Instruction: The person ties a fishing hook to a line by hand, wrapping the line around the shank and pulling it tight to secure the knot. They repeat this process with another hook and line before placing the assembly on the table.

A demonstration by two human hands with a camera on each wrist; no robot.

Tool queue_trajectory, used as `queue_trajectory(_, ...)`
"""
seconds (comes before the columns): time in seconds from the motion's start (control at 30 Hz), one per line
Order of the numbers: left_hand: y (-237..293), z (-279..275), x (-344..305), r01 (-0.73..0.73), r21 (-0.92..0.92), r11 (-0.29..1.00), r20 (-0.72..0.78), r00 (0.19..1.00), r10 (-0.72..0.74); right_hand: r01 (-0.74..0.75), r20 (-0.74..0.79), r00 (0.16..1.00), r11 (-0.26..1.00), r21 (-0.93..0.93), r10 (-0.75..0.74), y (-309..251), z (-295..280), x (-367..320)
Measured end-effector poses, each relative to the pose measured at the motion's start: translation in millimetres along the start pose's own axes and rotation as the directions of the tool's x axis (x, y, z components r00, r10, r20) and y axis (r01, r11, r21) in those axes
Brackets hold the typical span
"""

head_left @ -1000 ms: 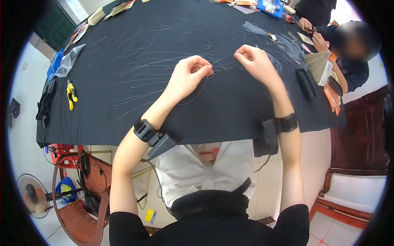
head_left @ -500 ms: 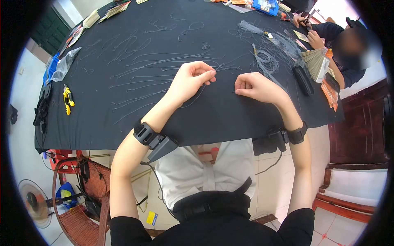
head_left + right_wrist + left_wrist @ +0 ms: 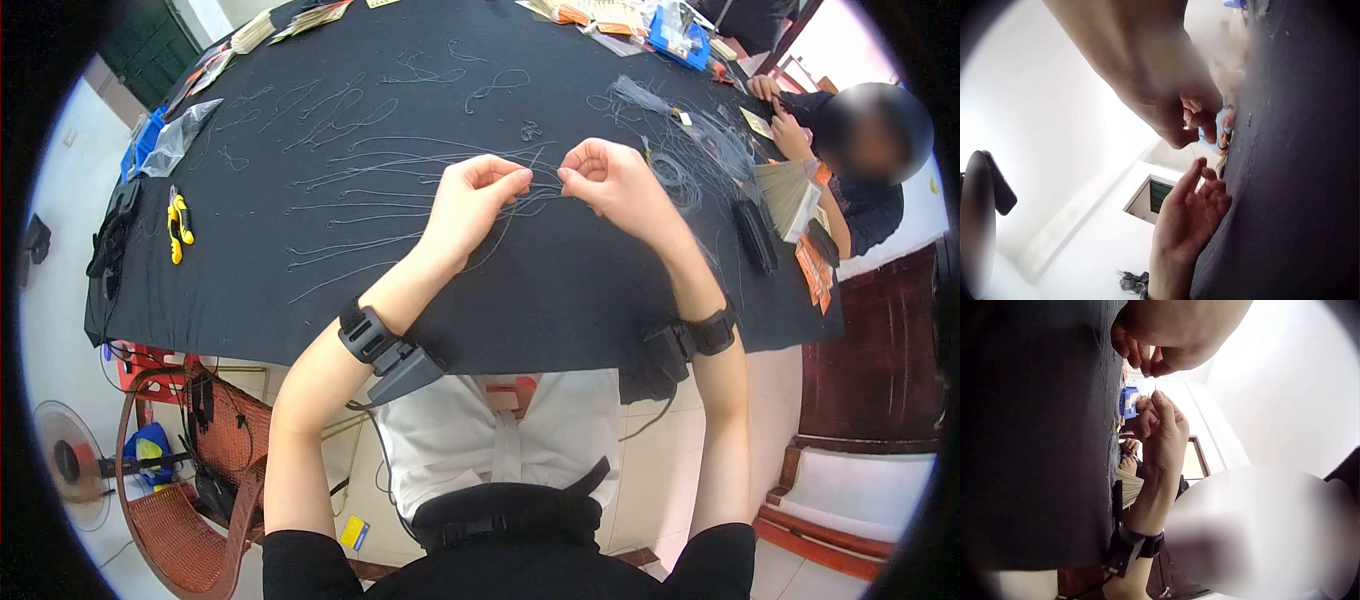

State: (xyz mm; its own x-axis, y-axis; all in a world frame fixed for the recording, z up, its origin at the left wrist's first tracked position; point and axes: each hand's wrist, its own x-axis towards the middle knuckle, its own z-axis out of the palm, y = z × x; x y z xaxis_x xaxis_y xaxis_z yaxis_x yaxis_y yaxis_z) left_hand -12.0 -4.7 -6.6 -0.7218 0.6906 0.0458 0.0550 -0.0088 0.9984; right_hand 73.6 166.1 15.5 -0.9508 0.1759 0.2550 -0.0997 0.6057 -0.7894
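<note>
The left hand [image 3: 465, 208] hovers over the black cloth [image 3: 560, 300], thumb and index finger pinching a thin grey thread. In the right wrist view this thread [image 3: 1203, 194] crosses the left palm [image 3: 1186, 228] and reaches up to the right hand's fingertips. The right hand [image 3: 622, 192] faces the left across a small gap, its thumb and index finger pinched together on the thread. Beneath and left of the hands, several thin threads [image 3: 375, 221] lie side by side on the cloth. Fingertips hide where the thread is held.
Yellow-handled pliers [image 3: 179, 225] lie at the left, near a clear plastic bag [image 3: 182, 137]. Tangled grey line [image 3: 678, 183] and a black case [image 3: 754, 237] are at the right. Beyond, another person [image 3: 860, 190] sits by fanned cards [image 3: 790, 195] and a blue tray [image 3: 678, 35].
The right hand moved down and away from the threads, then back up and left, close to the left fingertips. The left hand keeps its pinch with little movement.
</note>
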Motion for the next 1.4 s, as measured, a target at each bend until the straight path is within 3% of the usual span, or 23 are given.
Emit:
queue_trajectory(0.17, -1, 1, -1, -0.032, -0.007, 0.999, -0.007, 0.999, 0.032, -0.080, -0.020, 0.997, 0.997, -0.023, 0.079, -17, 17, -5)
queue_trajectory(0.47, 1, 5, -4, 0.005, -0.056, 0.998, 0.012, 1.000, -0.004, 0.043, -0.101, 0.993, 0.992, -0.119, -0.055, -16, 27, -11)
queue_trajectory(0.87, -2, 4, -1, -0.037, -0.046, 0.998, 0.009, 0.999, 0.038, 0.152, -0.043, 0.985, 0.962, -0.226, -0.166, -16, 24, -14)
queue_trajectory(0.97, 1, 2, 2, -0.036, 0.016, 0.999, 0.076, 0.996, 0.035, 0.117, -0.110, 0.986, 0.992, -0.047, -0.122, -11, 18, -13)
queue_trajectory(1.07, 3, -6, 6, -0.032, 0.134, 0.990, 0.250, 0.968, -0.003, 0.118, -0.190, 0.976, 0.992, 0.043, -0.108, -6, 7, -9)
queue_trajectory(1.17, -1, -9, 9, -0.025, 0.091, 0.996, 0.352, 0.936, -0.009, 0.158, -0.078, 0.986, 0.972, 0.176, -0.146, 5, 9, -5)
queue_trajectory(1.27, -2, -11, 11, -0.011, 0.070, 0.998, 0.386, 0.922, -0.017, 0.084, 0.132, 0.986, 0.985, 0.153, -0.105, 6, 4, -5)
queue_trajectory(1.4, -1, -13, 11, -0.022, 0.008, 1.000, 0.438, 0.899, 0.016, 0.071, 0.136, 0.984, 0.949, 0.306, -0.118, 14, 8, -5)
